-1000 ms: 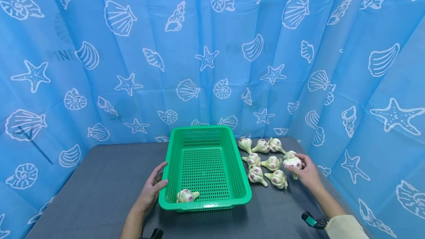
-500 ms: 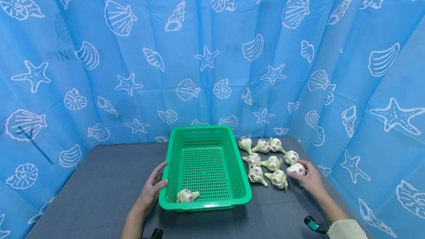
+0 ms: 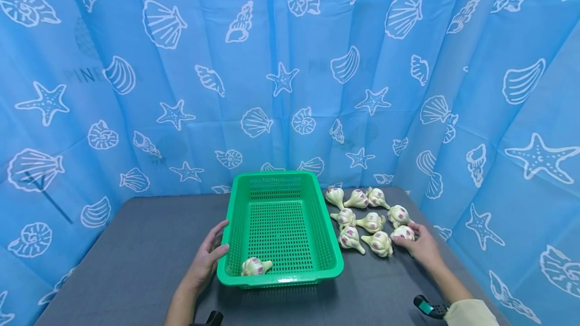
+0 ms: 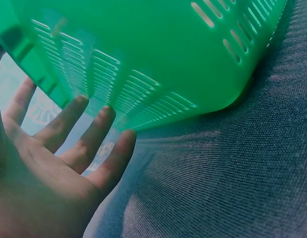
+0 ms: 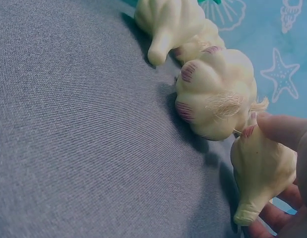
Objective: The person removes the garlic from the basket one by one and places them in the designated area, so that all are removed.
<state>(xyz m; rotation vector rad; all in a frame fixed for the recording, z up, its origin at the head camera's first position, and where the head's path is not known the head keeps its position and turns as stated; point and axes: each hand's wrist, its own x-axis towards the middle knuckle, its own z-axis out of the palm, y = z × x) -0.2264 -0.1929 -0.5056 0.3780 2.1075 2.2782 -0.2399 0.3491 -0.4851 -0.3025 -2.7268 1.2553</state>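
My right hand (image 3: 423,248) grips a garlic bulb (image 5: 265,166) at the right end of a group of bulbs, thumb on top and fingers curled around its far side. The bulb's stem points down toward the grey cloth. Beside it in the right wrist view lies another garlic bulb (image 5: 217,94), its root tuft showing. At the left side of a green plastic basket (image 3: 279,279), my left hand (image 3: 201,263) rests against the wall. Its fingers are fairly straight, tips at the slotted side in the left wrist view. One garlic bulb (image 3: 255,266) lies in the basket's near left corner.
Several more garlic bulbs (image 3: 371,223) lie close together on the grey cloth-covered table (image 3: 149,255), just right of the basket. A blue curtain (image 3: 281,54) with white shell and starfish prints hangs behind the table and along its sides.
My right hand has shifted slightly right and toward me with its garlic bulb, uncovering the bulb behind. The left hand and basket have stayed put.
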